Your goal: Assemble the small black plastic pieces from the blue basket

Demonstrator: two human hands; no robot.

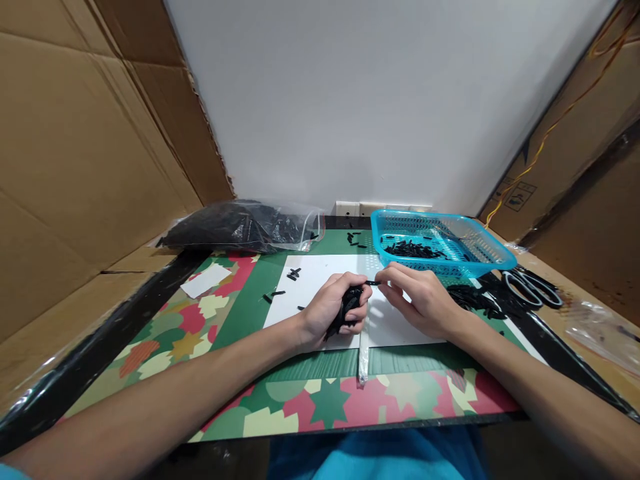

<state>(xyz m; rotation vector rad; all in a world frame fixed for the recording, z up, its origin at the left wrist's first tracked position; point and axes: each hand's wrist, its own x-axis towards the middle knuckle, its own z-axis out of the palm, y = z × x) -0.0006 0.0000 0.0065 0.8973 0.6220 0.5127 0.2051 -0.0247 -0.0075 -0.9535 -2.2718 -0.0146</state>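
My left hand (334, 305) is wrapped around a bunch of small black strips (347, 309), over the white paper in the middle of the table. Between its thumb side and my right hand (414, 295) spans one thin black piece (372, 283). The fingertips of my right hand pinch the other end of that piece. What exactly the black pieces are is too small to tell. A few loose black pieces (293, 273) lie on the white paper (325, 267) to the left of my hands.
Behind my right hand stands a blue plastic basket (480, 267) with many black pieces inside. Scissors (531, 288) and a black heap (475, 300) lie at the right. A clear bag of black material (235, 225) rests at the back left. Cardboard walls (90, 107) flank the table.
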